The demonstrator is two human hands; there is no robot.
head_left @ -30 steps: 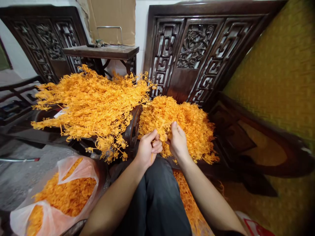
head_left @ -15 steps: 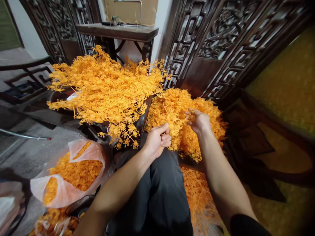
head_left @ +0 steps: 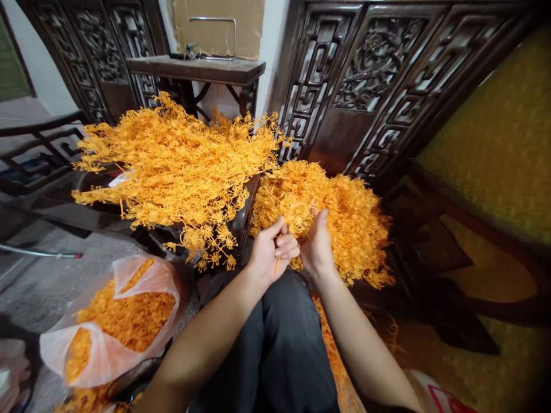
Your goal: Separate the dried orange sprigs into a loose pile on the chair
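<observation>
My left hand (head_left: 272, 250) is closed in a pinch around the thin stem of a yellow-orange plastic flower sprig (head_left: 297, 217), and the stem's lower end pokes out below the fingers. Against the sprig's right side, my right hand (head_left: 317, 245) is cupped with its thumb pointing up. Its other fingers curl behind the sprig and are partly hidden. Both hands are close together above my knees. Right behind them lies a big heap of orange plastic flower pieces (head_left: 353, 223). To the left, a large bunch of similar flower sprigs (head_left: 185, 166) spreads over dark wooden furniture.
A white plastic bag (head_left: 101, 358) of orange pieces stands on the grey floor (head_left: 90, 275) at left. A dark wooden side table (head_left: 198, 67) and carved wooden panels (head_left: 327, 92) are behind. More orange strands (head_left: 344, 378) lie low beside my right leg.
My right hand has moved left and down from over the heap to the sprig beside my left hand. My left hand keeps its pinch on the stem. The view has shifted slightly.
</observation>
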